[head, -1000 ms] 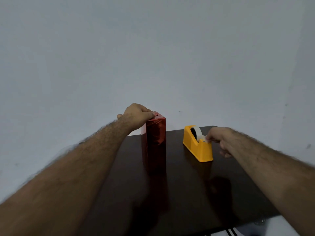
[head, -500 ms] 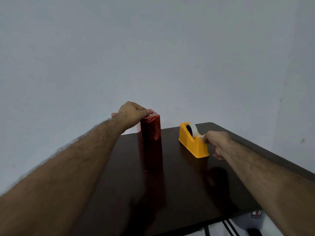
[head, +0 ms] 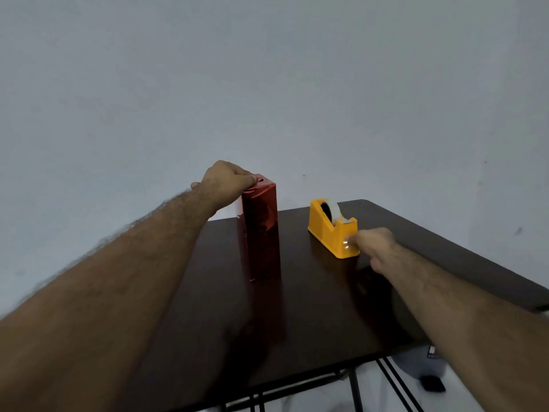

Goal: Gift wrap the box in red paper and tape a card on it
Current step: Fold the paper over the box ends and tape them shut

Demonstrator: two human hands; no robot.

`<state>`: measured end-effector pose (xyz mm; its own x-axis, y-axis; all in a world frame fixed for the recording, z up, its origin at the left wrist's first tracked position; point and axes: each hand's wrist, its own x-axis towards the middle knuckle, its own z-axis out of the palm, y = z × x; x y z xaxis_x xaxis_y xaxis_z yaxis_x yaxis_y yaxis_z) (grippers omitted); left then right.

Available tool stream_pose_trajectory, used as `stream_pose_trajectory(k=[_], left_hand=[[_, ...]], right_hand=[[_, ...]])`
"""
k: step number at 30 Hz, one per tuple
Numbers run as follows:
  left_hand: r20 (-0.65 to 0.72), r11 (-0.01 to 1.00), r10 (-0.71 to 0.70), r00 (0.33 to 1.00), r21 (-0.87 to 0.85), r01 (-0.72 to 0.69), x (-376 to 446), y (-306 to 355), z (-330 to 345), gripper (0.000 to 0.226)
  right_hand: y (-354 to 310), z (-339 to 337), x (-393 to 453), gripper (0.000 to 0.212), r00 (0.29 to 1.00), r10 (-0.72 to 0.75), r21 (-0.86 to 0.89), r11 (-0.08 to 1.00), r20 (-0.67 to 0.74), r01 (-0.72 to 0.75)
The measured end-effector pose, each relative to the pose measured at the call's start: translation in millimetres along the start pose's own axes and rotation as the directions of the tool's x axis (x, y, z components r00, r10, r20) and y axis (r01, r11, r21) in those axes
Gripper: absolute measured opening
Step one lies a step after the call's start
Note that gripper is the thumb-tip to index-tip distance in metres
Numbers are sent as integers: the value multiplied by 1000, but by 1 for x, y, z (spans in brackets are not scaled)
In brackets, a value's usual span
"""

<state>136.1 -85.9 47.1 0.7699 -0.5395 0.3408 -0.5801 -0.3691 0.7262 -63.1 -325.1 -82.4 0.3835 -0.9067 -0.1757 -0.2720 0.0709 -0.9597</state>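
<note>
A tall box wrapped in shiny red paper [head: 260, 230] stands upright on the dark table [head: 312, 307]. My left hand [head: 228, 178] rests on its top with the fingers curled over the folded paper there. To the right sits a yellow tape dispenser [head: 331, 230] with a white roll. My right hand [head: 372, 242] is just in front of the dispenser's cutter end and pinches a clear strip of tape [head: 346, 243] pulled from it. No card is in view.
A plain pale wall stands close behind the table. The table's right edge runs diagonally to a rounded far corner [head: 364, 201]. Under the near edge are black metal legs and a grey object [head: 421, 367] on a white floor.
My right hand has moved down and toward me from the roll, drawing a strip of tape past the cutter. My left hand stays on the box top. The camera shifted slightly.
</note>
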Motion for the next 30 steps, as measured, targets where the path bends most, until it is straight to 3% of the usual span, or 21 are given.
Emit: stream_pose_trajectory(k=[2, 6, 11, 17, 20, 30], left_hand=[[-8, 1000, 6, 1000, 1, -6, -2, 2, 0, 9], [5, 1000, 12, 1000, 23, -12, -1, -1, 4, 10], [-64, 995, 8, 998, 101, -2, -4, 8, 0, 26], [-77, 975, 9, 997, 221, 8, -5, 6, 4, 28], [-72, 967, 29, 997, 254, -10, -1, 5, 4, 30], [-96, 964, 42, 995, 266, -15, 6, 1, 9, 28]], right_hand=[[-15, 1, -7, 52, 995, -82, 161, 984, 54, 72], [-52, 8, -25, 27, 958, -235, 264, 946, 166, 186], [-116, 19, -51, 11, 857, -461, 298, 872, 231, 389], [-168, 32, -70, 11, 777, -579, 205, 815, 246, 542], [-183, 40, -72, 13, 769, -585, 193, 811, 257, 552], [-186, 83, -77, 26, 842, -438, 38, 892, 315, 450]])
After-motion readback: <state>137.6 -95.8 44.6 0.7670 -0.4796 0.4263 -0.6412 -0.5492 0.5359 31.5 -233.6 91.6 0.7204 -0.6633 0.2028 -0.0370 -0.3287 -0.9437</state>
